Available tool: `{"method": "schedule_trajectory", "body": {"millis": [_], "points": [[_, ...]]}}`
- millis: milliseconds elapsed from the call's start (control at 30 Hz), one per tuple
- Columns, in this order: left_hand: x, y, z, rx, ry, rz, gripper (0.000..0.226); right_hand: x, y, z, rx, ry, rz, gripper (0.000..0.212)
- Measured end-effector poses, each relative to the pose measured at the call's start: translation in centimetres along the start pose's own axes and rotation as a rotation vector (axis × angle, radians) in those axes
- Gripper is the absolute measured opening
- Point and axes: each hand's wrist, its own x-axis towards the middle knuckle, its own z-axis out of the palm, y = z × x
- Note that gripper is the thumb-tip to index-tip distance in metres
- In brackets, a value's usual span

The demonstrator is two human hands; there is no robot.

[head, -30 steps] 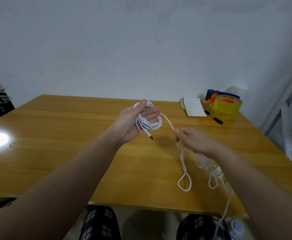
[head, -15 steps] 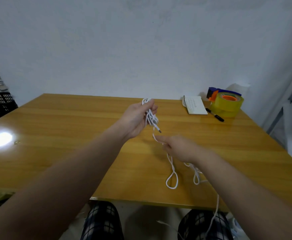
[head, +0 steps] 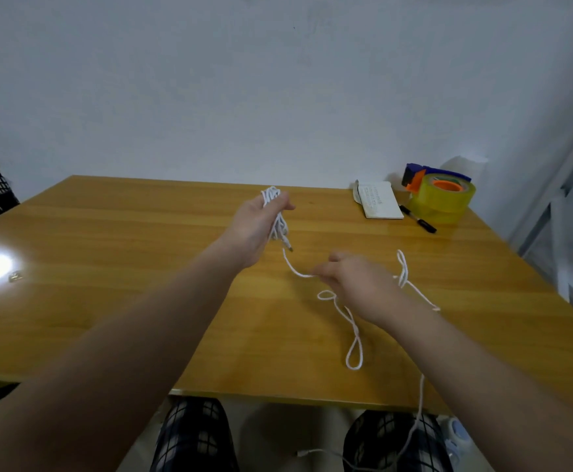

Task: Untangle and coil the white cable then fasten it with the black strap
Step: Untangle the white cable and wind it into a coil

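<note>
Mid-frame, the left hand (head: 256, 226) squeezes loops of the thin white cable (head: 280, 228) so they do not fall apart; the right hand (head: 356, 284) pinches the loose part to feed more.

The white notebook (head: 379, 200) carries faint rows of print, too small and blurred to read.

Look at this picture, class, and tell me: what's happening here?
A person seated at a wooden table is coiling a white cable. The left hand grips a bundle of loops above the table, while the right hand pinches the next stretch. The rest lies in loose loops on the table and trails off the near edge.
</note>
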Motion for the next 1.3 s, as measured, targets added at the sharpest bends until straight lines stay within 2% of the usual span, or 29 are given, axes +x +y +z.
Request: {"method": "schedule_trajectory", "body": {"millis": [133, 300, 467, 567, 733, 833, 967, 1033, 1100, 1167, 1300], "points": [[-0.3, -0.4, 1.7, 0.046, -0.053, -0.042, 0.024, 1.0, -1.4, -2.2, -0.098, 0.044, -0.075, 0.026], [-1.2, -0.2, 2.0, 0.155, -0.244, -0.01, 0.027, 2.3, -0.8, -4.1, -0.083, 0.184, -0.177, 0.018], [-1.5, 0.2, 2.1, 0.242, -0.2, -0.011, 0.027, 2.1, -0.6, -4.8, 0.072, 0.233, -0.152, 0.003], [-2.2, 0.4, 2.5, 0.303, -0.254, -0.001, 0.026, 1.9, -0.3, -5.0, 0.135, 0.262, -0.121, 0.011], [-3.0, 0.7, 2.9, 0.34, -0.306, -0.005, 0.031, 1.8, 0.6, -5.3, 0.068, 0.372, -0.039, 0.025], [-3.3, 0.9, 2.6, 0.322, -0.391, -0.03, 0.035, 1.5, 1.3, -5.7, 0.045, 0.393, 0.0, 0.034], [-4.0, 1.6, 2.9, 0.206, -0.45, -0.132, 0.04, 1.6, 2.4, -5.9, 0.141, 0.348, 0.041, 0.047], [-4.2, 1.8, 2.7, 0.265, -0.473, -0.13, 0.042, 1.9, 2.9, -5.9, 0.228, 0.282, 0.08, 0.053], [-4.0, 1.7, 2.2, 0.372, -0.511, -0.079, 0.038, 1.9, 3.4, -6.0, 0.332, 0.161, 0.098, 0.05], [-3.5, 1.5, 1.7, 0.404, -0.44, -0.05, 0.034, 1.6, 3.8, -6.0, 0.485, 0.044, 0.103, 0.044], [-2.0, 1.0, 0.4, 0.229, -0.137, 0.016, 0.035, 0.8, 5.1, -4.7, 0.612, -0.068, 0.115, 0.029]]}}
